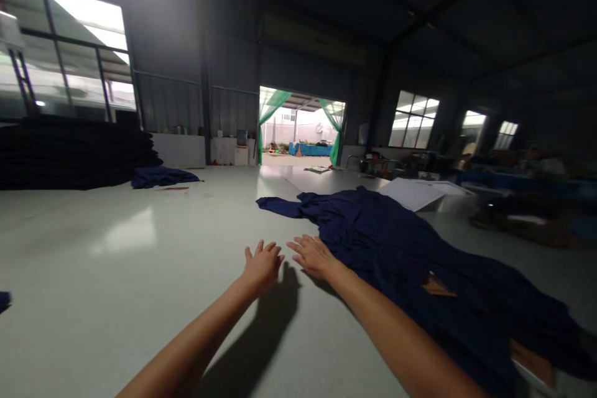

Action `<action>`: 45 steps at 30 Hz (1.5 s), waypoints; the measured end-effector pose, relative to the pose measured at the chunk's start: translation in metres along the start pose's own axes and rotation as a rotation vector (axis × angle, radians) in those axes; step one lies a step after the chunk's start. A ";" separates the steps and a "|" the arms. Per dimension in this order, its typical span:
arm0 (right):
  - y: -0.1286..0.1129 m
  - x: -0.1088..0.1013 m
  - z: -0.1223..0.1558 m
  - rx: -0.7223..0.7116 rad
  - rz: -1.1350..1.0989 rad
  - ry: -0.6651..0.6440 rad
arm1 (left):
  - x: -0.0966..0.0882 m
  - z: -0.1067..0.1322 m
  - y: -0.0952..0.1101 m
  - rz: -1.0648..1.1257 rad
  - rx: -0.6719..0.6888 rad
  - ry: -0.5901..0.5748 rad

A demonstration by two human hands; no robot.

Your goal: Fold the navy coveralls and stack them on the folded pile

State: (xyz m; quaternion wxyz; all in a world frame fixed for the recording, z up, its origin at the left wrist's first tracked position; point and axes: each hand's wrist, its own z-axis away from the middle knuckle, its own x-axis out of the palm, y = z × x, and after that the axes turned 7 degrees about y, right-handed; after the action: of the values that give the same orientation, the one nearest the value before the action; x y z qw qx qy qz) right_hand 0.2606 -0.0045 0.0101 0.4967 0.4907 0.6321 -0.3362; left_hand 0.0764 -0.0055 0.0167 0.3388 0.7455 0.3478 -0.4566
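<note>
At the lower centre of the frame we hold our left hand [262, 267] over the pale desk [186, 298], fingers spread and nothing in them. Our right hand [311, 255] is just to its right, apart from it, also empty with fingers stretched out; it lies beside the edge of the navy cloth [373, 224], and we cannot tell whether they touch. That cloth sprawls crumpled from the centre to the lower right. At the middle left we see a tall dark stack [69, 152] with a smaller navy piece [161, 176] beside it; white sheets [415, 193] lie right of centre.
</note>
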 end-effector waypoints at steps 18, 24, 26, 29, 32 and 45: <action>0.206 -0.036 0.080 0.519 0.140 0.030 | 0.116 -0.151 0.195 0.340 0.210 -0.051; 0.212 -0.037 0.069 0.547 0.065 0.013 | 0.124 -0.183 0.205 0.760 -0.101 -0.082; 0.210 -0.039 0.064 0.530 0.054 0.034 | 0.123 -0.189 0.207 0.859 -0.195 -0.028; 0.200 -0.044 0.059 0.489 0.030 0.040 | 0.120 -0.191 0.205 0.994 -0.368 0.102; 0.183 -0.049 0.055 0.459 0.015 0.025 | 0.113 -0.186 0.195 1.087 -0.511 0.182; 0.069 -0.067 0.046 0.352 -0.049 -0.009 | 0.063 -0.116 0.116 1.137 -0.683 0.155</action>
State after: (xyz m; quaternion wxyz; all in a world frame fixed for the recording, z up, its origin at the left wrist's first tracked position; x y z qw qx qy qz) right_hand 0.3420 -0.0453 0.0653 0.3974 0.5530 0.5730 -0.4560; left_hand 0.2455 0.0419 0.0214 0.7178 0.6944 0.0490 -0.0165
